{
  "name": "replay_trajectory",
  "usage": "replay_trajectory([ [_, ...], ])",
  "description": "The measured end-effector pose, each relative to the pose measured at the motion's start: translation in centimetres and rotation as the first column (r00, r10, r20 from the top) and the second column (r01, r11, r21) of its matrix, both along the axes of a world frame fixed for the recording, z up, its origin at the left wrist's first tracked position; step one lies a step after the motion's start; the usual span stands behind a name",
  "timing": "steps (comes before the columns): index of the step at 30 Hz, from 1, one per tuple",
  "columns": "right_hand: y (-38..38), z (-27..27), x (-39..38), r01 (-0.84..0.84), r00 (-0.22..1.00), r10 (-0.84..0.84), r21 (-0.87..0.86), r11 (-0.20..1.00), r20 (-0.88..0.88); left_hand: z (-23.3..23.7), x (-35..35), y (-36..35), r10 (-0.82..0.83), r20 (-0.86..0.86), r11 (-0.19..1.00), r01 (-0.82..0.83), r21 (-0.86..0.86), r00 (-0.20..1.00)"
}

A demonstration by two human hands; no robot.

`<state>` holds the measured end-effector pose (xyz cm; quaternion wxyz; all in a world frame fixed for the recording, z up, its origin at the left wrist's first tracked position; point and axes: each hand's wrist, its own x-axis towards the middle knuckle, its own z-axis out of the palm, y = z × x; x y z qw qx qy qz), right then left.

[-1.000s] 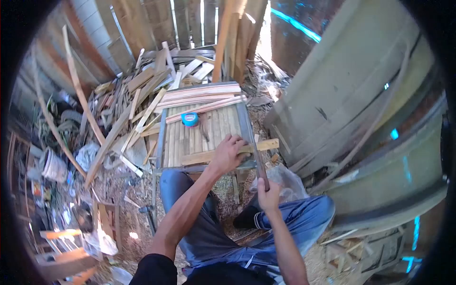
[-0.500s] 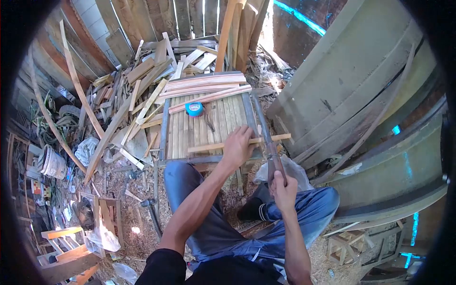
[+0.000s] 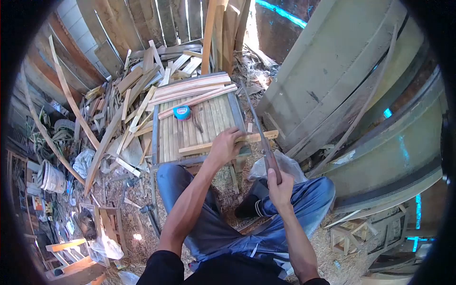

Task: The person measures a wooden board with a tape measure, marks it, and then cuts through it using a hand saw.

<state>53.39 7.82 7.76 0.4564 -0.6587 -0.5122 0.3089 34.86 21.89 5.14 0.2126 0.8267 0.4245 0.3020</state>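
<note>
Left hand [image 3: 223,145] clamped over the wooden strip [image 3: 194,147] on the slatted bench's [image 3: 167,137] near edge, right hand [image 3: 279,187] gripping the saw [image 3: 254,123], blade crossing the strip at the bench's right edge; cut apparently unfinished, strip not yet parted.

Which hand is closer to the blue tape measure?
Left. The left hand holds the wooden strip on the bench, near the tape measure; the right hand grips the saw off the bench, farther away.
</note>
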Motion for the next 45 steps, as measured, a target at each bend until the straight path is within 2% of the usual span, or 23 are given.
replay_trajectory([
  [1,-0.3,0.1,0.1,-0.010,0.999,0.006,0.076,0.997,0.047,-0.1,0.0,0.0,0.018,0.016,1.000,-0.018,-0.014,1.000],
  [2,-0.4,0.1,0.2,-0.012,0.999,0.008,0.083,0.996,0.048,-0.2,0.0,0.0,0.041,0.032,0.999,-0.040,-0.029,0.999],
  [6,-0.8,0.3,0.6,0.042,0.994,-0.039,-0.027,0.999,0.098,0.2,0.2,0.5,0.083,0.066,0.996,-0.080,-0.043,0.994],
  [8,-0.9,1.1,0.7,0.054,0.988,-0.044,-0.063,0.997,0.148,-1.2,0.4,1.1,0.110,0.050,0.981,-0.117,0.157,0.993],
  [10,-1.0,2.5,0.4,0.054,0.971,-0.030,-0.096,0.994,0.238,-1.6,0.7,1.3,0.129,0.067,0.981,-0.137,0.136,0.989],
  [11,-0.9,2.9,0.3,0.052,0.971,-0.030,-0.091,0.994,0.236,-1.8,0.6,1.4,0.148,0.078,0.981,-0.157,0.113,0.986],
  [13,-1.0,3.4,0.1,0.015,0.978,-0.024,0.044,0.999,0.206,-1.9,0.9,1.3,0.141,0.068,0.982,-0.148,0.116,0.988],
  [14,-1.0,3.6,0.1,0.017,0.979,-0.026,0.046,0.999,0.203,-2.0,1.0,1.3,0.132,0.059,0.984,-0.138,0.114,0.990],
  [16,-1.1,4.0,0.4,-0.034,0.998,0.035,-0.007,0.999,0.050,-1.9,0.9,1.3,0.117,0.055,0.984,-0.123,0.126,0.992],
  [20,-1.7,6.4,1.0,-0.049,0.994,0.059,-0.105,0.993,0.095,-1.4,1.0,0.8,0.083,0.024,0.978,-0.086,0.188,0.996],
  [23,-2.3,5.3,1.6,-0.086,0.982,0.090,-0.033,0.996,0.164,-1.1,1.1,0.9,0.076,-0.015,0.987,-0.073,0.140,0.997],
  [25,-2.6,3.8,1.6,-0.012,0.999,0.013,-0.030,0.999,0.038,-1.0,0.9,1.0,0.054,-0.015,0.995,-0.053,0.090,0.998],
  [28,-3.2,2.9,1.8,-0.011,0.999,0.008,-0.068,0.998,-0.045,-0.3,0.3,0.9,0.035,-0.032,0.999,-0.035,-0.005,0.999],
  [30,-2.6,2.8,1.3,-0.032,0.999,0.031,-0.036,0.999,-0.008,0.2,0.3,0.6,0.022,-0.049,0.998,-0.025,-0.059,0.999],
  [32,-2.1,1.9,1.4,-0.052,0.998,0.052,-0.012,0.999,0.026,0.5,0.3,0.2,0.121,-0.065,0.990,-0.125,-0.069,0.991],
  [33,-1.7,1.0,1.7,-0.093,0.994,0.094,-0.022,0.995,0.047,0.7,0.4,0.2,0.117,-0.070,0.990,-0.122,-0.071,0.991],
  [35,-1.4,0.1,1.6,-0.130,0.989,0.131,-0.031,0.991,0.061,1.1,0.5,0.3,0.155,-0.074,0.973,-0.165,-0.162,0.985],
  [37,-1.4,0.1,1.2,0.015,0.963,-0.060,-0.170,0.985,-0.261,1.5,0.3,0.3,0.122,-0.061,0.977,-0.131,-0.170,0.991],
  [38,-1.3,0.4,1.0,0.041,0.990,-0.061,-0.157,0.987,-0.128,1.5,0.2,0.2,0.097,-0.040,0.979,-0.102,-0.177,0.995],
  [39,-1.3,0.2,1.0,0.041,0.989,-0.062,-0.159,0.986,-0.133,1.3,0.1,0.2,0.096,-0.045,0.979,-0.102,-0.178,0.994],
  [41,-1.4,-0.2,0.8,0.045,0.999,-0.047,-0.132,0.990,-0.016,0.6,0.1,0.3,0.085,-0.106,0.995,-0.090,-0.044,0.991],
  [45,-1.8,0.3,0.5,0.060,0.998,-0.063,-0.113,0.992,-0.019,1.1,0.7,0.3,0.106,-0.129,0.987,-0.120,-0.111,0.986],
])
